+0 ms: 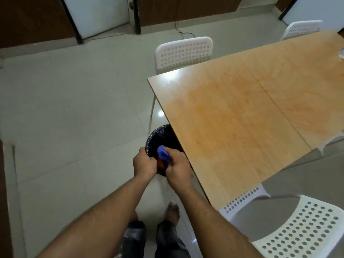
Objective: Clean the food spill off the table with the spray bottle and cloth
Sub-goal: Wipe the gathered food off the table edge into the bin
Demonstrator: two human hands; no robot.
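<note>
A blue cloth (163,154), stained orange on its lower part, is bunched between both my hands over a black-lined bin (157,135) on the floor. My left hand (144,162) grips the cloth's left side with curled fingers. My right hand (178,164) holds its right side. The wooden table (251,108) to the right carries a broad orange smear. The spray bottle is mostly out of view; a clear object (342,53) shows at the far right edge of the table.
White perforated chairs stand at the table's far side (183,53), far right (302,28) and near right (297,229). The bin sits partly under the table's left edge. Pale floor tiles stretch to the left. My bare foot (173,211) is below the hands.
</note>
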